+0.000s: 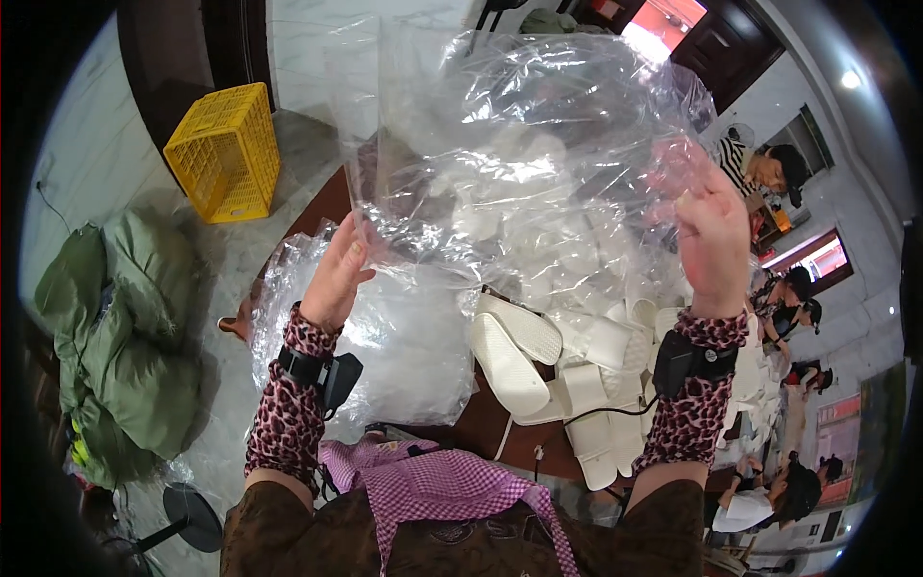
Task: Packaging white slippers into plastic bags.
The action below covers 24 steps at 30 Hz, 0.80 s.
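A large clear plastic bag (519, 125) is stretched out between my two raised hands, above the table. My left hand (333, 276) pinches its edge on the left between thumb and fingers. On the right, my right hand (713, 236) grips the other side, its fingers curled and partly covered by the film. Through the film, blurred white shapes show on the table. Below my right hand lie several cream slippers (510, 365), some overlapping. A pile of clear plastic bags (399, 346) covers the table beside my left forearm.
The brown table (486, 428) is in front of me. A yellow crate (226, 154) lies on its side at the far left, and stuffed green sacks (144, 337) stand on the floor nearer. Several people (784, 490) are along the right. A black cable (611, 413) hangs from my right wrist.
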### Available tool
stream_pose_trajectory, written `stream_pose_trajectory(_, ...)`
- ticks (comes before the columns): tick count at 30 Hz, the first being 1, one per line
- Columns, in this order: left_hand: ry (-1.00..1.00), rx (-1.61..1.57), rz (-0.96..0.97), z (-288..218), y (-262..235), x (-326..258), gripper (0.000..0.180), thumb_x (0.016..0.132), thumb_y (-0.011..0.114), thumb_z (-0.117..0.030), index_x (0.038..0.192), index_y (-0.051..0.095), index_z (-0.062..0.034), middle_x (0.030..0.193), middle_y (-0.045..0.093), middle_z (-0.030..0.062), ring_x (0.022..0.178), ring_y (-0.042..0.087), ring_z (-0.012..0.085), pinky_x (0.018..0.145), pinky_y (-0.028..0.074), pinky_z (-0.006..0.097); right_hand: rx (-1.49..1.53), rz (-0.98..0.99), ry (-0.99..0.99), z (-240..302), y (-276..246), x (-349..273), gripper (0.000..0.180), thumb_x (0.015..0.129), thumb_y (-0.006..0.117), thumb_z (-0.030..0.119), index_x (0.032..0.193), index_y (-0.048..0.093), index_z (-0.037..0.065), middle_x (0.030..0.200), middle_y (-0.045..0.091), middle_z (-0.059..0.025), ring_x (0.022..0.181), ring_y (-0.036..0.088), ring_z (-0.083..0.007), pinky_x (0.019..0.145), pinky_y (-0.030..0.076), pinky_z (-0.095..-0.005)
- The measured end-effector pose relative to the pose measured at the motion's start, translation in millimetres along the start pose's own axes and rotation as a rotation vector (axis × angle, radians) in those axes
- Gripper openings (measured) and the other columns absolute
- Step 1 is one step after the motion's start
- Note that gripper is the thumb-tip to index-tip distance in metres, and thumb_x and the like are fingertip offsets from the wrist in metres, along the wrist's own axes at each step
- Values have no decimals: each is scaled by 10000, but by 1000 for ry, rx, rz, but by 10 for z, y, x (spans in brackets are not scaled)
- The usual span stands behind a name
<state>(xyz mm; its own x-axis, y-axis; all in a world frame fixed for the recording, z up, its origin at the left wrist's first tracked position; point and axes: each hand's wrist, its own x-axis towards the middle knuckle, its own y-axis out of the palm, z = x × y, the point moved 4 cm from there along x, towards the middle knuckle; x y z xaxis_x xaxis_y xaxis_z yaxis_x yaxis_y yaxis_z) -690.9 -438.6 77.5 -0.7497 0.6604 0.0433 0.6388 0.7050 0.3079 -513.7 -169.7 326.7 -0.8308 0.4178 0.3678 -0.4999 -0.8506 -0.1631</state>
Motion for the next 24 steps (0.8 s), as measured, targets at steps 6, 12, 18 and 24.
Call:
stream_pose_trajectory(6, 43, -198, 56, 42, -176, -20, 871, 824, 641, -415, 1401, 155, 19, 1140, 523, 120, 1080, 520, 228, 961, 376, 353, 185, 52, 125, -946, 93, -110, 578, 730, 411, -27, 1303, 362, -82, 1274, 484, -198, 1086, 541, -273, 799, 498, -330)
stream_pose_trajectory(12, 49, -280, -107, -86, -540, -317, 251, 881, 557, -67, 1122, 500, -25, 884, 566, 29, 732, 560, 116, 702, 517, 317, 486, -10, 407, -1943, 289, -389, 525, 762, 418, -42, 1286, 390, -30, 1230, 496, -177, 1062, 551, -295, 772, 512, -373)
stream_pose_trajectory(18, 180, 79, -301, 68, -880, -740, 187, 874, 580, -79, 1052, 529, -50, 808, 559, -5, 628, 521, 71, 617, 467, 235, 796, -126, 661, -2859, 776, -1014, 355, 896, 517, 184, 1221, 467, 47, 1223, 498, -89, 1061, 522, -243, 823, 476, -423)
stream_pose_trajectory(24, 32, 138, -363, 625, -931, -1103, 176, 869, 591, -83, 1028, 519, -62, 758, 545, -18, 623, 517, 64, 587, 434, 213, 439, 17, 824, -3372, 1090, -1654, 433, 870, 588, 344, 1187, 499, 63, 1153, 524, -25, 1002, 507, -180, 793, 448, -375)
